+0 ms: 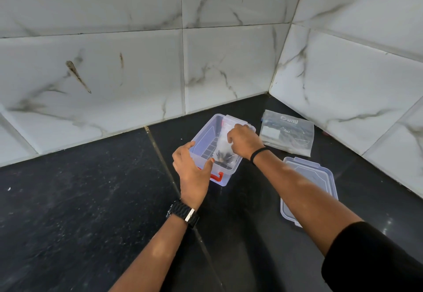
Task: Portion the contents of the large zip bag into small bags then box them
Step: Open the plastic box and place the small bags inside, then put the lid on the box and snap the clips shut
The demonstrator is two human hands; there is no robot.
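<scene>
Small bag (225, 145) upright in box (206, 136)

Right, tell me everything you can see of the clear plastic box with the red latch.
The clear rectangular plastic box stands upright and open on the black stone counter, its lid off. A red latch shows on its near end. The left hand steadies that end by the rim. The right hand reaches in, its grip on a small clear bag of dark pieces inside.
</scene>
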